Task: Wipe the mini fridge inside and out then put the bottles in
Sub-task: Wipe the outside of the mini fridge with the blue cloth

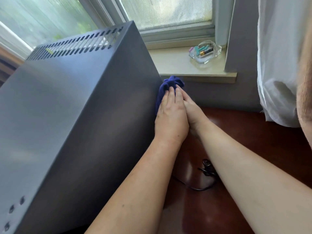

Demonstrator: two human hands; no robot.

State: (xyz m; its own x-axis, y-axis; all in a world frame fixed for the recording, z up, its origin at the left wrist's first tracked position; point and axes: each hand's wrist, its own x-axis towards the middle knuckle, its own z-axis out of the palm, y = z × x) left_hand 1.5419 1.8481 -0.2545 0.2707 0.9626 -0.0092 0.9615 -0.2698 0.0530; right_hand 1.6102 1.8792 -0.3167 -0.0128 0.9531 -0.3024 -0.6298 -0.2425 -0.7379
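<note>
The dark grey mini fridge [70,119] stands on a reddish wooden table and fills the left of the view, with vent slots along its far top edge. A blue cloth [166,86] lies against the fridge's right side near the back corner. My left hand [170,115] presses flat on the cloth with straight fingers. Close beside it, my right hand [192,109] stretches its fingers to the cloth's right edge. No bottles are in view.
A glass dish [205,52] holding batteries and small items sits on the window sill [175,65] behind the fridge. A black cable [205,173] lies coiled on the wooden table [253,132]. A white curtain [276,65] hangs at the right.
</note>
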